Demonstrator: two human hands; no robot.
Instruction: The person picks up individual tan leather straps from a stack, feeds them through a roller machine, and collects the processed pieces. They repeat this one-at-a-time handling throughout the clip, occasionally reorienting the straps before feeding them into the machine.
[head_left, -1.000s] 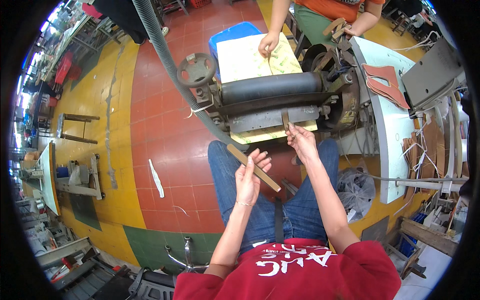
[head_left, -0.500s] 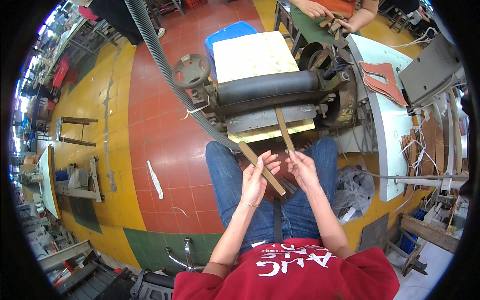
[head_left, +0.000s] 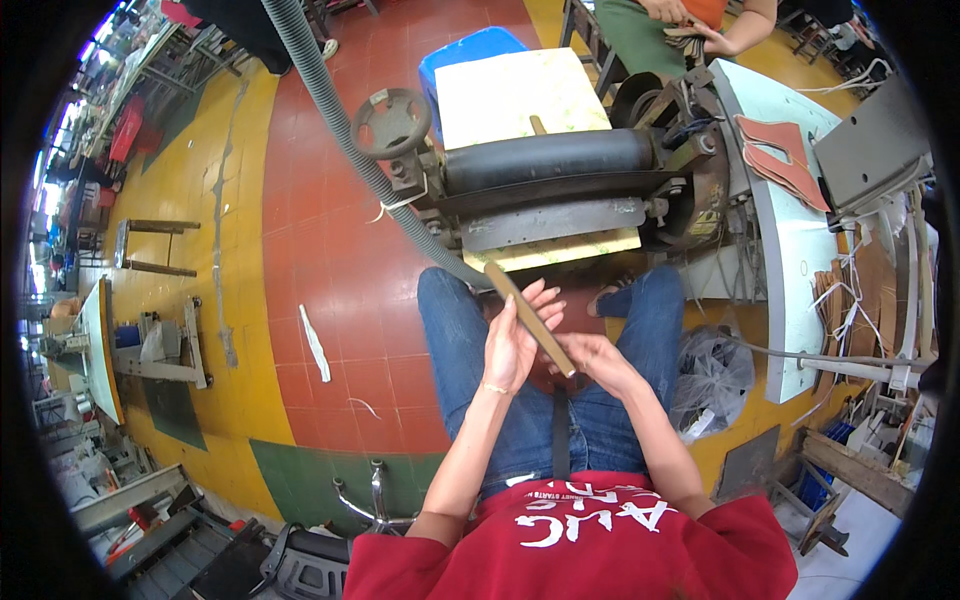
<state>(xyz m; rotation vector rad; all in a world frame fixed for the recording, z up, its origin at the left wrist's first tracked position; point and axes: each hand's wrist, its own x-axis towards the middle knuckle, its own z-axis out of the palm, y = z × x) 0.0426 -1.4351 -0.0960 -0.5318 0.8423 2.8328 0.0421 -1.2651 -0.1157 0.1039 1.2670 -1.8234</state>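
Frame centre: long flat brown leather-like strip (head_left: pixel 535 327) | left hand (head_left: pixel 508 352): thumb clamps it, fingers loosely spread | right hand (head_left: pixel 607 364): half-curled near its lower end, blurred, grip can't be told | best: steady the middle, avoid bending

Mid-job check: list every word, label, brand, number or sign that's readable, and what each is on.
Red shirt: large white lettering, readable in part, but I won't copy it out; a smaller line there is too small to read.
Pale yellow board behind the dark roller: faint green print, too blurred to read.
Brown strip in the left hand: no writing visible.
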